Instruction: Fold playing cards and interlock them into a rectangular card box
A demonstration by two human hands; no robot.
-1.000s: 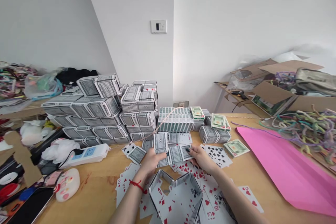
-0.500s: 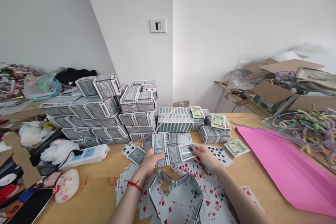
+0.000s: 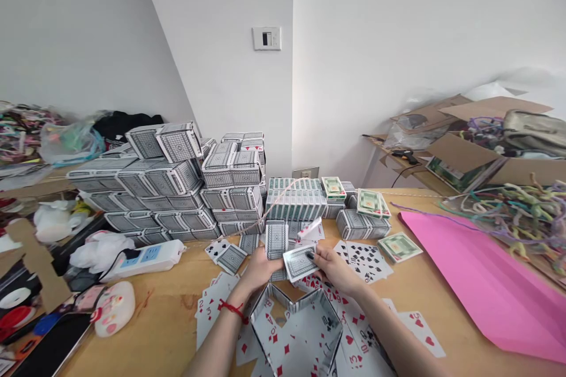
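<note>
Both forearms reach forward — left hand (image 3: 259, 270) and right hand (image 3: 332, 267) close together, fingers pinched.

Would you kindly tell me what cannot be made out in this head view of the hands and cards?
- Faces of the held cards: head view shows only their backs, between left hand and right hand.
- Heart-shaped card frame: near part cut off by the bottom edge, head view.
- Wall panel: markings too small to read, head view.

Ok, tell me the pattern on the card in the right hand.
The card shows a grey-and-white patterned back; head view.
</note>
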